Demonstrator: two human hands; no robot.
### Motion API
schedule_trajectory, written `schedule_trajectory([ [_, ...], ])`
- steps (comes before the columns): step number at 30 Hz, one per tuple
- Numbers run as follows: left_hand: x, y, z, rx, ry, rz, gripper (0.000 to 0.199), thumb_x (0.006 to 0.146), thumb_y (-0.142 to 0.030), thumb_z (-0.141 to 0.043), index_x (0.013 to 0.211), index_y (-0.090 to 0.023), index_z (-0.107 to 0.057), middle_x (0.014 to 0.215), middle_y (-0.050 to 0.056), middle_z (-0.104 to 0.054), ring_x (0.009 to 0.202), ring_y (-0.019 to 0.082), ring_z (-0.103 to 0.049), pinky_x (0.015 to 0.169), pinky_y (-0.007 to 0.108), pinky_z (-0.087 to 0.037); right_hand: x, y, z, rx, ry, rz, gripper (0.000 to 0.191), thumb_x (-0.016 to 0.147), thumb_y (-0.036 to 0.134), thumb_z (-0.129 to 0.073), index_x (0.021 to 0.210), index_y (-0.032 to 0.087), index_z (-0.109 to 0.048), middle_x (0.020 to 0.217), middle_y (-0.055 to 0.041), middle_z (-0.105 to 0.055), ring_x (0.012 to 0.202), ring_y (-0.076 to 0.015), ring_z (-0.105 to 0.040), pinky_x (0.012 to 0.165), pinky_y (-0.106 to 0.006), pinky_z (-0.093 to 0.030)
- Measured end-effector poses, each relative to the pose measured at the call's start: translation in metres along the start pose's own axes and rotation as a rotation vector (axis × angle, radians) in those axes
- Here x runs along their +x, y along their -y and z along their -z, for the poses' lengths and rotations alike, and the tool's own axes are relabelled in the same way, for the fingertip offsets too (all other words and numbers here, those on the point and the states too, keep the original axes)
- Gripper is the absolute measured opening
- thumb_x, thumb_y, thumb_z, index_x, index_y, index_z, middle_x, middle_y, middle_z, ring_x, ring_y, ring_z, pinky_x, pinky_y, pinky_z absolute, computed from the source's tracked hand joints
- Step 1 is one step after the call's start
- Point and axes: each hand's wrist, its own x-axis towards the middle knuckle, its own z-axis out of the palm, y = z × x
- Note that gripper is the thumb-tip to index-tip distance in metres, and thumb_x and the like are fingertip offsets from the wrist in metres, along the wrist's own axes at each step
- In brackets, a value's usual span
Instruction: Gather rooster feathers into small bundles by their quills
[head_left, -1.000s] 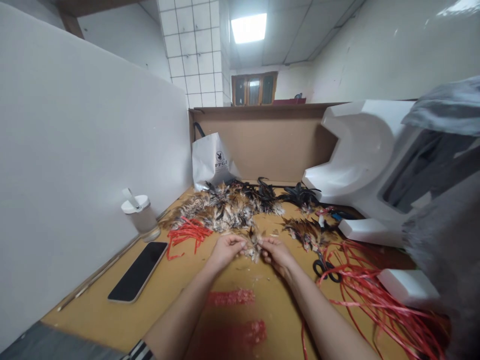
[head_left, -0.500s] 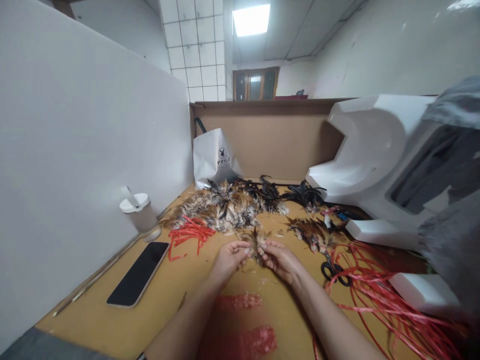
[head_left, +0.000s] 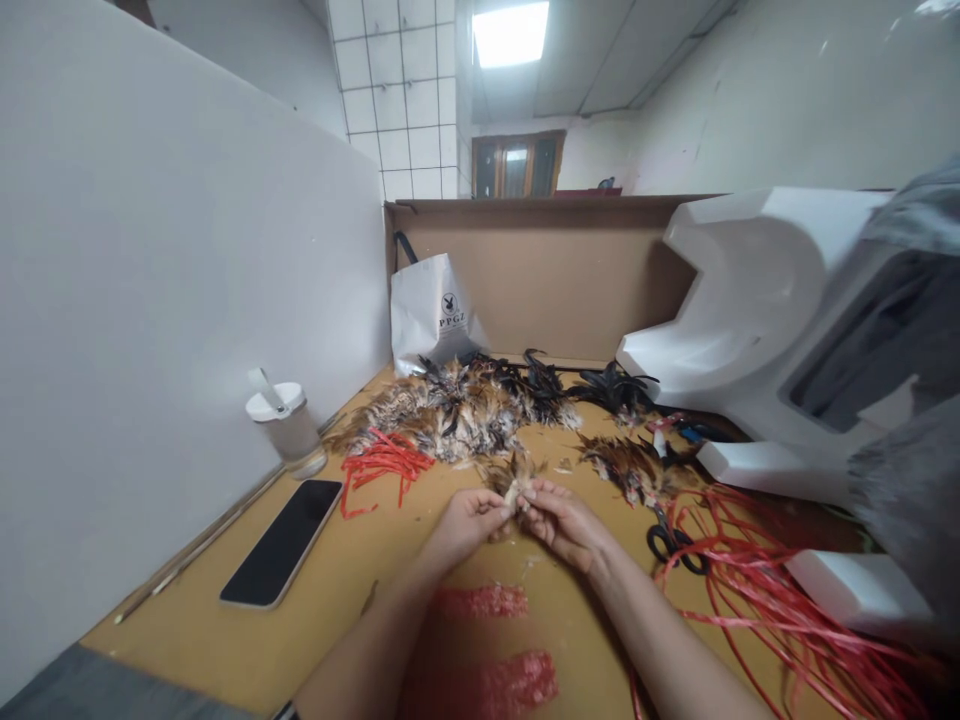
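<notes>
Both hands meet over the middle of the brown surface, pinching a small bunch of brown feathers (head_left: 511,476). My left hand (head_left: 469,525) is closed at the pale lower end of the bunch. Close beside it, my right hand (head_left: 559,520) grips the same bunch with thumb and fingers. The feather tips point away from me. Behind the hands lies a large pile of brown and black feathers (head_left: 457,415). A smaller feather heap (head_left: 626,465) lies to the right. Short red plastic strips (head_left: 386,462) rest on the left.
A black phone (head_left: 281,545) and a white-lidded cup (head_left: 289,425) stand on the left. Black-handled scissors (head_left: 675,548) lie right, beside tangled red strands (head_left: 780,600). White foam packing (head_left: 742,300) and a white bag (head_left: 427,310) are at the back, before a cardboard wall (head_left: 562,280).
My left hand has moved in closer to the right, and its fingers now pinch nearer the feather bunch's base. The whole view has shifted slightly.
</notes>
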Motion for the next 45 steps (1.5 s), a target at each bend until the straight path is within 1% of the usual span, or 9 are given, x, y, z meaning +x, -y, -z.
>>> schedule_trajectory([
  [4, -0.002, -0.003, 0.008, -0.007, 0.038, 0.085, 0.030, 0.061, -0.041, -0.061, 0.068, -0.012, -0.057, 0.048, -0.003, -0.051, 0.042, 0.006, -0.041, 0.044, 0.019, -0.028, 0.001, 0.007, 0.003, -0.167, -0.074, 0.118, 0.019, 0.059, 0.024, -0.070, 0.068, 0.014, -0.057, 0.052, 0.0024, -0.055, 0.041, -0.0041, -0.044, 0.041, -0.015, -0.033],
  [9, -0.010, -0.013, 0.011, 0.084, 0.207, 0.152, 0.027, 0.059, -0.038, -0.063, 0.065, -0.012, -0.059, 0.046, -0.004, -0.047, 0.041, 0.005, -0.037, 0.043, 0.019, -0.026, -0.004, 0.011, 0.001, -0.534, -0.057, 0.253, 0.021, 0.058, 0.030, -0.069, 0.061, 0.013, -0.057, 0.052, 0.0026, -0.055, 0.045, -0.0059, -0.042, 0.045, -0.018, -0.030],
  [14, -0.014, -0.017, 0.011, 0.088, 0.292, 0.201, 0.025, 0.058, -0.037, -0.064, 0.064, -0.012, -0.058, 0.045, -0.004, -0.047, 0.041, 0.005, -0.037, 0.043, 0.020, -0.027, -0.010, 0.010, -0.001, -0.721, 0.057, 0.151, 0.021, 0.058, 0.032, -0.068, 0.062, 0.014, -0.058, 0.050, 0.0040, -0.052, 0.045, -0.0055, -0.039, 0.044, -0.017, -0.026],
  [17, -0.010, -0.013, 0.014, 0.048, 0.255, 0.167, 0.025, 0.061, -0.036, -0.062, 0.066, -0.012, -0.059, 0.046, -0.004, -0.047, 0.040, 0.005, -0.036, 0.044, 0.020, -0.027, -0.012, 0.010, -0.001, -0.753, 0.092, 0.115, 0.020, 0.058, 0.030, -0.068, 0.061, 0.014, -0.057, 0.048, 0.0048, -0.051, 0.042, -0.0046, -0.035, 0.042, -0.017, -0.023],
  [23, -0.001, -0.008, 0.017, -0.093, 0.100, 0.141, 0.027, 0.059, -0.035, -0.065, 0.069, -0.011, -0.058, 0.055, 0.001, -0.056, 0.045, 0.007, -0.045, 0.046, 0.019, -0.031, -0.008, 0.007, -0.003, -0.611, 0.104, 0.091, 0.020, 0.056, 0.029, -0.070, 0.062, 0.013, -0.058, 0.052, 0.0025, -0.057, 0.043, -0.0055, -0.042, 0.043, -0.017, -0.026],
  [29, 0.005, -0.006, 0.017, -0.290, -0.182, 0.126, 0.030, 0.060, -0.038, -0.064, 0.072, -0.012, -0.056, 0.062, 0.000, -0.056, 0.046, 0.005, -0.046, 0.043, 0.017, -0.028, 0.002, -0.003, -0.005, -0.147, -0.124, 0.117, 0.021, 0.054, 0.025, -0.071, 0.063, 0.015, -0.055, 0.054, 0.0022, -0.057, 0.046, -0.0061, -0.048, 0.046, -0.017, -0.035],
  [32, 0.005, -0.003, 0.013, -0.200, -0.143, 0.161, 0.033, 0.056, -0.039, -0.067, 0.072, -0.012, -0.057, 0.060, 0.000, -0.057, 0.043, 0.005, -0.045, 0.043, 0.018, -0.028, 0.005, -0.007, -0.006, -0.038, -0.196, 0.122, 0.023, 0.052, 0.024, -0.072, 0.064, 0.015, -0.055, 0.054, 0.0024, -0.057, 0.046, -0.0057, -0.049, 0.046, -0.016, -0.037],
  [36, 0.003, -0.001, 0.004, -0.132, -0.025, 0.148, 0.036, 0.060, -0.042, -0.063, 0.077, -0.011, -0.060, 0.067, 0.004, -0.062, 0.048, 0.007, -0.049, 0.047, 0.019, -0.033, 0.007, -0.014, -0.010, -0.078, -0.233, 0.167, 0.024, 0.051, 0.027, -0.073, 0.060, 0.015, -0.054, 0.054, 0.0013, -0.058, 0.046, -0.0073, -0.050, 0.046, -0.018, -0.037],
  [45, 0.001, 0.000, 0.002, -0.091, -0.028, 0.105, 0.033, 0.059, -0.040, -0.064, 0.076, -0.011, -0.062, 0.065, 0.005, -0.063, 0.048, 0.008, -0.050, 0.047, 0.020, -0.034, 0.005, -0.024, -0.017, -0.099, -0.190, 0.176, 0.023, 0.053, 0.029, -0.072, 0.060, 0.013, -0.058, 0.052, 0.0002, -0.058, 0.048, -0.0089, -0.050, 0.051, -0.020, -0.037],
])
